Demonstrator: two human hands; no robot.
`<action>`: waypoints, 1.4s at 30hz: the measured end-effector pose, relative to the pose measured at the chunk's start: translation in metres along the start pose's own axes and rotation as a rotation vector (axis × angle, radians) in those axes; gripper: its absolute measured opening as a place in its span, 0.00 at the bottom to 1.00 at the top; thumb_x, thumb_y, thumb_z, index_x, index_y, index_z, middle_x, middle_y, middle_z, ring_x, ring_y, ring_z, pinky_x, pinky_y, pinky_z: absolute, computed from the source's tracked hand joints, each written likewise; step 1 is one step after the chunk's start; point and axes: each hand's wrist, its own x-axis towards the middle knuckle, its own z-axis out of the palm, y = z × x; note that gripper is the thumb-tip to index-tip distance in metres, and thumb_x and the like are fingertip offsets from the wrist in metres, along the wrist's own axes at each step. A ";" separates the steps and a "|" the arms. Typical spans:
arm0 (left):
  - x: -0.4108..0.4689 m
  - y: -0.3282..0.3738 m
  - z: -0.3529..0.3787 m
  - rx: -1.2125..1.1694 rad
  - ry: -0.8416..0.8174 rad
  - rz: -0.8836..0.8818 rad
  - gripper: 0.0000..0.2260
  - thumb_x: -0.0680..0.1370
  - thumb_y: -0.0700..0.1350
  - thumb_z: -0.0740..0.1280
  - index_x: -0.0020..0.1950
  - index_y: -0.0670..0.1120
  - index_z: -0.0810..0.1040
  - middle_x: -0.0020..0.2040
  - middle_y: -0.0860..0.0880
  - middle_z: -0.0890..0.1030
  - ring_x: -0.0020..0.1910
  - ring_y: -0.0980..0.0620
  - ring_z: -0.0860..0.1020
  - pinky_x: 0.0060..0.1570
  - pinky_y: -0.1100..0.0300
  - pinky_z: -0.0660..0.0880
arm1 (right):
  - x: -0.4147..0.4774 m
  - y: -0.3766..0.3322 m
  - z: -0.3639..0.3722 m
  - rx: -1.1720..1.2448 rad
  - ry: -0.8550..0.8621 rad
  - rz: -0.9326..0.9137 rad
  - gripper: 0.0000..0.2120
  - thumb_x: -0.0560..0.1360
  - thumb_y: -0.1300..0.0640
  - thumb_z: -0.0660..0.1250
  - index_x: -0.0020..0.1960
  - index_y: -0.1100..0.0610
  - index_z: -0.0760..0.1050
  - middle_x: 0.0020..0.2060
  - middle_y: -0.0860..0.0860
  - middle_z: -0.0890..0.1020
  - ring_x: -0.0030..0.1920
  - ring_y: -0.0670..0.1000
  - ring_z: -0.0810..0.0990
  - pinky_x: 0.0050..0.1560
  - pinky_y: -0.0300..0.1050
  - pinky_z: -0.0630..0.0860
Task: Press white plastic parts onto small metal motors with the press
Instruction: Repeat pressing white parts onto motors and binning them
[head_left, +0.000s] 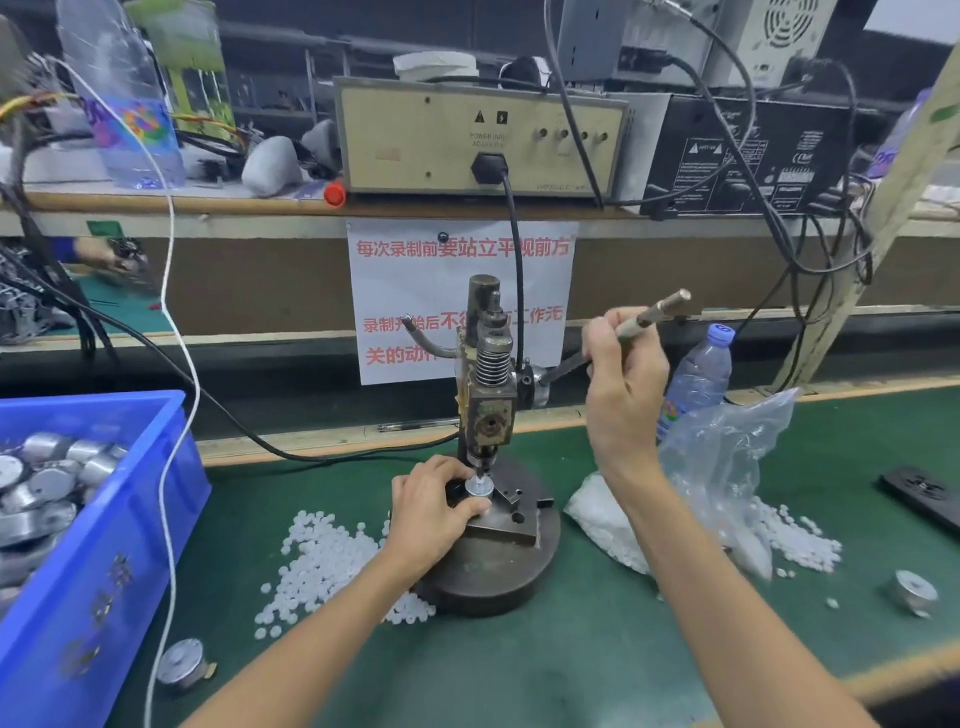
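Looks forward and down from head height, wide-angle, onto the green surface (519, 665); sits close above the press (488, 410) at frame centre; takes in the cluttered shelf (260, 203) across the upper frame.

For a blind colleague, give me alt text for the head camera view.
A person's left hand holds a small motor under a press while the right hand grips its lever. Loose white plastic parts lie beside it.

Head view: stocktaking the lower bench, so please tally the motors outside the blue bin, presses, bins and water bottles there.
Motors: 3
Press: 1
Blue bin: 1
Water bottle: 1
Total: 6
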 end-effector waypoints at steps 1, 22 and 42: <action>0.000 0.000 0.000 0.003 0.004 0.000 0.14 0.71 0.53 0.72 0.53 0.52 0.78 0.54 0.58 0.77 0.56 0.57 0.71 0.47 0.64 0.53 | -0.006 0.001 0.000 0.012 0.006 0.004 0.10 0.77 0.54 0.59 0.39 0.43 0.66 0.28 0.42 0.68 0.28 0.43 0.62 0.31 0.41 0.62; -0.006 0.004 0.006 0.076 0.020 0.008 0.16 0.75 0.53 0.68 0.61 0.51 0.77 0.58 0.55 0.74 0.59 0.53 0.67 0.49 0.63 0.53 | 0.009 0.023 0.005 -0.094 -0.142 0.378 0.20 0.78 0.66 0.59 0.69 0.58 0.68 0.60 0.48 0.76 0.51 0.47 0.79 0.49 0.38 0.76; -0.123 0.130 0.086 -0.389 -0.304 0.319 0.12 0.70 0.34 0.68 0.52 0.44 0.77 0.45 0.53 0.76 0.38 0.56 0.72 0.41 0.73 0.66 | -0.166 0.035 -0.194 -0.342 -0.342 0.693 0.05 0.75 0.58 0.69 0.51 0.54 0.78 0.35 0.52 0.82 0.33 0.49 0.79 0.33 0.46 0.75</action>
